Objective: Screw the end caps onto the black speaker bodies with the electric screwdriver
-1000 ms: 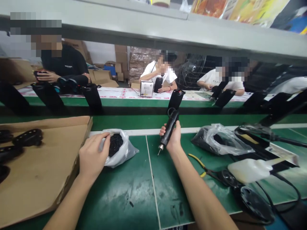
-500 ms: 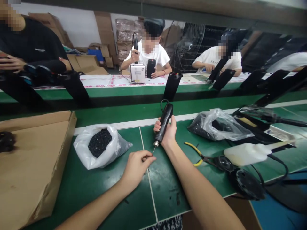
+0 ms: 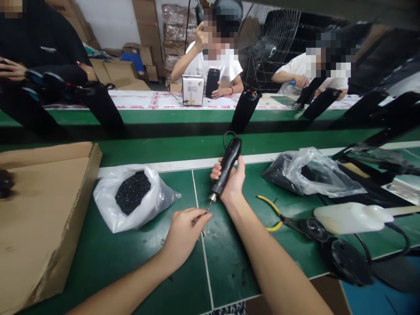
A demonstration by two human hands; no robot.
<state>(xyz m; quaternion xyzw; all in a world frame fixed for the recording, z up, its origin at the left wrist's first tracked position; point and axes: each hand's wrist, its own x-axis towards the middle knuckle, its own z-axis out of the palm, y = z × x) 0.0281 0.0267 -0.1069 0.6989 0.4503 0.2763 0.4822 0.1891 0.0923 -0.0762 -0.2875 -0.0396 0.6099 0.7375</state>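
My right hand (image 3: 233, 181) is wrapped round a black electric screwdriver (image 3: 227, 168), tilted with its bit pointing down and left. At the tip of its thin metal bit (image 3: 209, 204), my left hand (image 3: 187, 229) is closed in a pinch. Whatever sits between those fingertips is too small and covered to make out. Left of my hands stands an open white plastic bag (image 3: 157, 192) holding many small black screws (image 3: 133, 192). To the right lie yellow-handled pliers (image 3: 274, 214) on the green table (image 3: 236, 258).
A cardboard box (image 3: 39, 218) fills the left side. Rightward are a second plastic bag (image 3: 308, 170), a white squeeze bottle (image 3: 351, 218) and round black parts (image 3: 349, 260). Black cylindrical housings (image 3: 246, 109) line the raised far strip, where co-workers (image 3: 226, 65) sit.
My view has shifted a little, so things sit slightly elsewhere in the picture. Both hands keep their grip. The co-worker opposite has raised a hand with a tool.
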